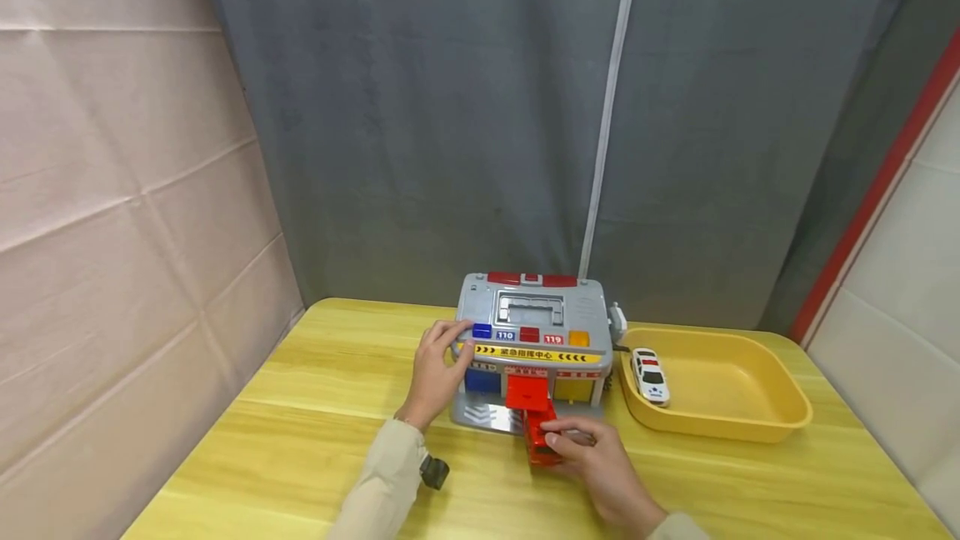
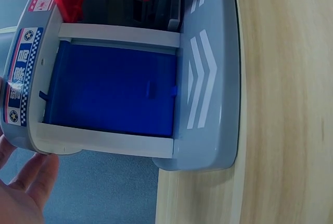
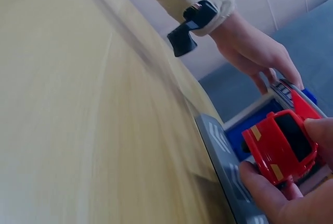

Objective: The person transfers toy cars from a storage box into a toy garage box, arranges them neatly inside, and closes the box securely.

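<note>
A grey toy emergency station (image 1: pixel 532 315) stands on the table. Its red middle door (image 1: pixel 527 392) is swung up; the blue door (image 2: pixel 112 88) and yellow door (image 1: pixel 574 390) are down. My left hand (image 1: pixel 435 373) rests on the station's left front corner, its fingers on the roof and side, near a blue button (image 1: pixel 482 330). My right hand (image 1: pixel 596 469) pinches a red toy truck (image 3: pixel 281 143) between thumb and fingers. The truck's far end lies under the raised door at the middle bay. How far it reaches inside is hidden.
Right of the station stands a yellow tray (image 1: pixel 723 427). A white toy police car (image 1: pixel 649 376) sits in the tray, along its left wall. A grey curtain (image 1: pixel 450 123) hangs behind the wooden table (image 1: pixel 322 407).
</note>
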{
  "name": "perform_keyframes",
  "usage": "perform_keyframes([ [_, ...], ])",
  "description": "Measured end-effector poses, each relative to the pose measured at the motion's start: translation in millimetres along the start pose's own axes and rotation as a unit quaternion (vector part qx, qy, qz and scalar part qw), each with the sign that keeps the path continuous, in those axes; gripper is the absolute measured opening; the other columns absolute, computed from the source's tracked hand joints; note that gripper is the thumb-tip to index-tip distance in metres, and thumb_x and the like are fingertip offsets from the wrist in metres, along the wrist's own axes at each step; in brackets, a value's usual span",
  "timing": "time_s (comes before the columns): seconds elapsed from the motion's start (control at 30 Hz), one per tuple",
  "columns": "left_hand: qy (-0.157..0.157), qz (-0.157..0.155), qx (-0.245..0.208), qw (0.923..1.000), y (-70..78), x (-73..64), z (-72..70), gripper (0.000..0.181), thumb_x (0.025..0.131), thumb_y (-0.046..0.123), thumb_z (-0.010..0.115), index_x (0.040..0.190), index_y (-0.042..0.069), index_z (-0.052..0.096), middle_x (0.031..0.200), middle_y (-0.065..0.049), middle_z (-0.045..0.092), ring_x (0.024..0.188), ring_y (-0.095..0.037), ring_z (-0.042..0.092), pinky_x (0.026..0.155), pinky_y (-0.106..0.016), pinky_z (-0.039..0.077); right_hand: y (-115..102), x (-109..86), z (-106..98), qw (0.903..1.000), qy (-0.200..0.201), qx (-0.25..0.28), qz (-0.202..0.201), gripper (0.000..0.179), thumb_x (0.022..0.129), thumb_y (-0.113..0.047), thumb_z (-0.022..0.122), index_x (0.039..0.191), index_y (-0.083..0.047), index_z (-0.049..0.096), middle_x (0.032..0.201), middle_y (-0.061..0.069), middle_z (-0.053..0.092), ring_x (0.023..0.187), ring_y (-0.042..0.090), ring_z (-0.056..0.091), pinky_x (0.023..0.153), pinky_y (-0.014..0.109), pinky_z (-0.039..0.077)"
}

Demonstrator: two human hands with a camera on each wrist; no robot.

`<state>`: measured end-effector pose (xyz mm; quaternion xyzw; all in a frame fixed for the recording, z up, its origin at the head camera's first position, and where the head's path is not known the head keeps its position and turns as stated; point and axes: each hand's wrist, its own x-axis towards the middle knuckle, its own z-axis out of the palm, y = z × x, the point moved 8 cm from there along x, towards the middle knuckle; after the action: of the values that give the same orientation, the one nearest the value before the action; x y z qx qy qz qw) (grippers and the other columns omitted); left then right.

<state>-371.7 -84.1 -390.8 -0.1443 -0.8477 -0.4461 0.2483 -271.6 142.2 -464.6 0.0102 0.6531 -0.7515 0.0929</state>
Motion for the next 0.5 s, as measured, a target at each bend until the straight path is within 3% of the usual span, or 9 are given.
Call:
perform_keyframes([
  [0.13, 0.001, -0.002, -0.006, 1.0000, 0.3, 0.0, -0.8, 0.031, 0.095, 0.022, 0.067, 0.125, 0.016, 0.070, 0.121, -0.004, 0.066, 0.118, -0.025, 0.056, 0.101, -0.048, 0.045, 3.7, 3.9, 8.3, 0.9998, 0.018, 0.012, 0.000, 0.030, 0.092, -0.006, 0.068, 0.119, 0.007, 0.068, 0.118, 0.012, 0.066, 0.098, 0.019, 0.069, 0.087, 0.041, 0.061],
  [0.5, -0.006, -0.010, -0.007, 0.9999, 2.3, -1.0, -0.4, 0.031, 0.096, 0.022, 0.066, 0.126, 0.017, 0.070, 0.122, -0.004, 0.065, 0.118, -0.024, 0.056, 0.101, -0.048, 0.045, 9.3, 15.2, 12.4, 0.9944, 0.103, 0.021, -0.014, 0.028, 0.090, 0.000, 0.069, 0.115, 0.010, 0.067, 0.104, 0.015, 0.075, 0.090, 0.017, 0.071, 0.081, 0.038, 0.062],
])
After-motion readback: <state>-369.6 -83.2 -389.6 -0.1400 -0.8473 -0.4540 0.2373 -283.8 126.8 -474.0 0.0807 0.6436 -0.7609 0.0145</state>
